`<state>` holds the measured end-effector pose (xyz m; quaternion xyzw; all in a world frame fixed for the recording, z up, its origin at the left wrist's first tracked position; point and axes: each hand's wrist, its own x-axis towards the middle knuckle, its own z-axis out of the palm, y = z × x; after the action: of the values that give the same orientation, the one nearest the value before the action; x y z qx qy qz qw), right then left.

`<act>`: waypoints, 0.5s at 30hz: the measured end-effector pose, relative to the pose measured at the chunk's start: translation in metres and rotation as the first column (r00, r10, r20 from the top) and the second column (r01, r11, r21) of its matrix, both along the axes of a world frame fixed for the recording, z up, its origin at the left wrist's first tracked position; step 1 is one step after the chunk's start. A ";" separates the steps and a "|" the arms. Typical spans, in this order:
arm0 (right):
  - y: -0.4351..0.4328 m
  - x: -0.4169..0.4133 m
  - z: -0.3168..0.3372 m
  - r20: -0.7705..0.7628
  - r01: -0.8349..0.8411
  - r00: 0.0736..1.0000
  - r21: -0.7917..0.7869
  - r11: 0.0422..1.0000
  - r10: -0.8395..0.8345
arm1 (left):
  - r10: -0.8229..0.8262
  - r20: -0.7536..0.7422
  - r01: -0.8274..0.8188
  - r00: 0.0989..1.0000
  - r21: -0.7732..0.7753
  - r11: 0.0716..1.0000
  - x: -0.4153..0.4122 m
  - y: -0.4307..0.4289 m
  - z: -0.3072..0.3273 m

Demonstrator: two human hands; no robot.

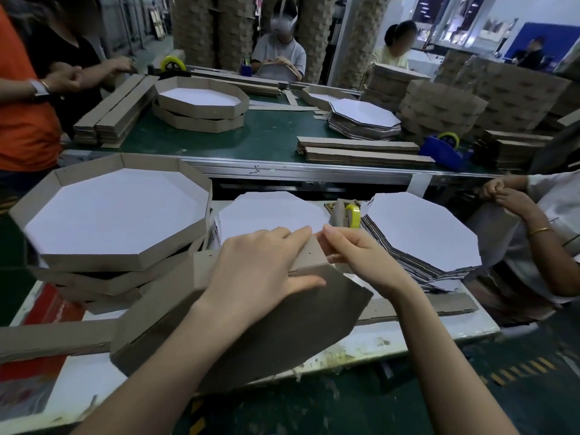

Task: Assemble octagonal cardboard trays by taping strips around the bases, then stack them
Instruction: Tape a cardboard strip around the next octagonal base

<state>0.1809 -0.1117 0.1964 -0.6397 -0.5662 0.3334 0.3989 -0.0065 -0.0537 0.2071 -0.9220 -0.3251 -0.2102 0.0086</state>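
An octagonal cardboard base (282, 334) lies brown side up and tilted toward me at the table's near edge, with a brown strip (309, 257) folded along its far sides. My left hand (260, 271) lies flat across the strip's corner, fingers straight, thumb on the base. My right hand (354, 252) pinches the strip's end at that corner. A long free end of the strip (53, 339) trails off to the left. Finished trays (116, 215) are stacked at the left. A tape dispenser (350, 215) with a yellow roll stands just behind my hands.
A pile of flat white-faced bases (417, 233) lies at the right, another white base (270, 211) behind my hands. Loose strips (439, 304) lie near the right edge. Another person's hands (502, 196) work at the far right. A green conveyor (270, 133) beyond carries trays, strips and dispensers.
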 end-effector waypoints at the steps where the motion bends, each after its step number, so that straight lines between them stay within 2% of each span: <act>1: 0.000 0.003 0.004 0.016 0.006 1.000 -0.019 1.000 -0.005 | -0.007 0.046 0.006 0.999 0.021 1.000 -0.006 -0.001 0.002; 3: 0.001 0.008 0.015 0.145 -0.015 0.989 -0.047 0.999 0.022 | -0.020 0.163 0.006 0.987 0.087 0.996 -0.017 -0.003 0.002; 5: 0.004 0.012 0.026 0.246 -0.030 0.968 -0.070 0.997 0.046 | -0.024 0.279 0.010 0.960 0.050 0.999 -0.029 0.003 -0.002; 9: 0.006 0.020 0.047 0.248 -0.037 0.968 -0.035 0.999 0.045 | 0.011 0.431 0.080 0.902 -0.193 0.978 -0.053 0.016 -0.024; 15: 0.014 0.009 0.051 0.245 -0.164 0.954 -0.046 0.985 0.171 | 0.050 0.477 0.109 0.877 -0.300 0.948 -0.077 0.024 -0.058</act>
<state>0.1896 -0.0974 0.2475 -0.6310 -0.6594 0.2907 0.2873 -0.0831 -0.0300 0.1493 -0.8354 -0.3323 -0.3764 -0.2236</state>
